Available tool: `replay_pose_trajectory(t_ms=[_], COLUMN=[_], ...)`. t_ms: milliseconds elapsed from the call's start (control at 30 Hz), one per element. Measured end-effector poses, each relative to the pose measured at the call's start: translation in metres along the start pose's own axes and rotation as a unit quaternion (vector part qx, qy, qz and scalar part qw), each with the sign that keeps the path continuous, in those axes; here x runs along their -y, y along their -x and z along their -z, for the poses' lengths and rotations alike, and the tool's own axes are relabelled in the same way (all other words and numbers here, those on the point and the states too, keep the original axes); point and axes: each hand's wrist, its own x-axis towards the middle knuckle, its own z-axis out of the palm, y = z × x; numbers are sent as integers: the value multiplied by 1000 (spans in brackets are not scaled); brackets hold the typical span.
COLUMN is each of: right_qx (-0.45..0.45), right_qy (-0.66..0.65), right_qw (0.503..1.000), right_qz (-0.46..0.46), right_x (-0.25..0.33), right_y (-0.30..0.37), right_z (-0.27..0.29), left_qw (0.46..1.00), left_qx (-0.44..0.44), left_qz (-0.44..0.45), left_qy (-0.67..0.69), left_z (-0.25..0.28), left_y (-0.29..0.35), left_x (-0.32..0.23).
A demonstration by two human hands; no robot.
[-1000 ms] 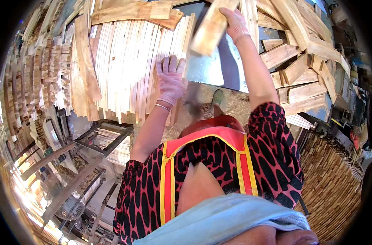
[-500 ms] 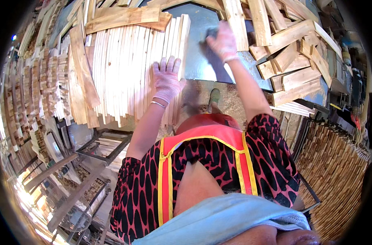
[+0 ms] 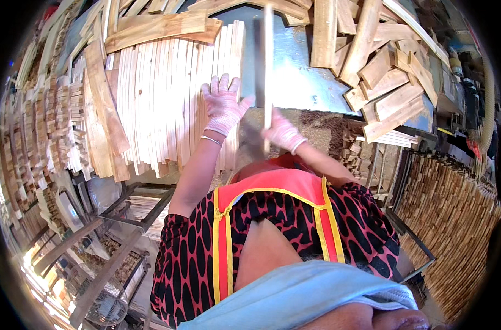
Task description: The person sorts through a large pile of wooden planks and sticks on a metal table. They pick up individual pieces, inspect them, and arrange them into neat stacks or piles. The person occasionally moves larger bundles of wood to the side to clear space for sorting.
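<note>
My left hand (image 3: 224, 104), in a thin pale glove, lies with fingers spread on the right part of a row of narrow, light wooden strips (image 3: 168, 99) set side by side. To its right, my gloved right hand (image 3: 285, 133) is closed on the near part of a wooden strip (image 3: 268, 60). That strip looks thin from above and points away from me over the metal tabletop (image 3: 300, 82). It is slightly blurred, apart from the row. The fingers of my right hand are partly hidden behind it.
Loose boards (image 3: 391, 82) lie crisscrossed on the right of the tabletop. Wider planks (image 3: 157, 30) rest across the row's far end, and another plank (image 3: 102, 104) lies along its left. A tall stack of wood pieces (image 3: 454, 231) stands at right; a metal frame (image 3: 138, 206) is at lower left.
My right hand has come back from the far tabletop toward my body, and a wooden strip now shows in it. My left hand stays spread on the row. The view has shifted slightly.
</note>
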Motion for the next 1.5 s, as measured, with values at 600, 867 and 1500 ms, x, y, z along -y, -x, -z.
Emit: replay_pose_trajectory(t_ms=[600, 867, 1500], right_qx=[-515, -222, -378], right_qy=[126, -127, 12], right_qw=[846, 966, 918], right_qz=[58, -39, 119], right_x=[20, -13, -81], right_y=[-179, -50, -131], right_z=[197, 3, 263], left_qw=[995, 975, 997], left_qx=[-75, -215, -52], left_qz=[-31, -58, -7], left_qy=[-53, 7, -50], left_z=[25, -24, 13], left_y=[1, -2, -2], left_x=[-16, -6, -19])
